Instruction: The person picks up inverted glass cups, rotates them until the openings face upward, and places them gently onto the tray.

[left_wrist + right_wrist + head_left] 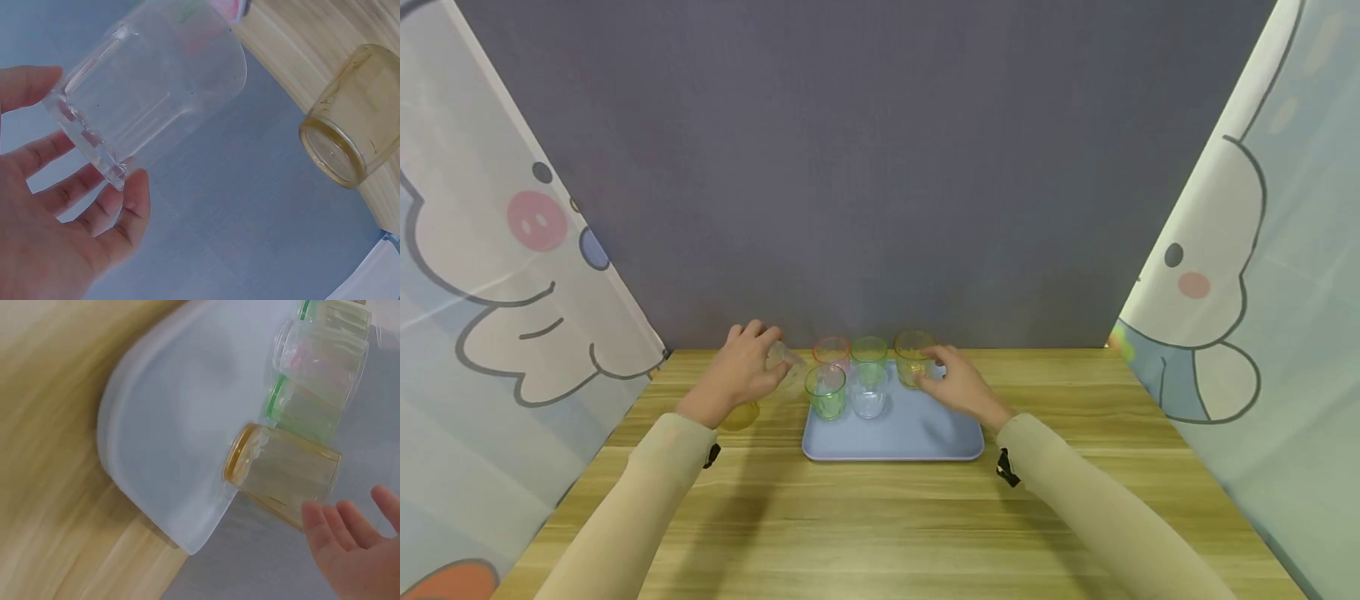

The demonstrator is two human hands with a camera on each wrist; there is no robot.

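Note:
My left hand [741,371] grips a clear drinking glass [150,81] round its base end and holds it tilted, left of the tray [917,437]. Below that hand, on the table, stands a yellow-amber glass [356,112], partly hidden by the hand in the head view. At the tray's back right, another amber glass [287,469] stands upright. My right hand [958,385] is beside it, fingers loosely extended and fingertips [312,515] right at its rim. Also on the tray are a clear glass [868,398], a front green glass [826,396], a back green glass [870,348] and a pink-rimmed glass [831,353].
The pale blue tray has a low raised rim and lies on a wood-grain table [865,525]. A dark grey panel [880,167] rises behind the table. Cartoon-printed curtains [482,333] hang at both sides.

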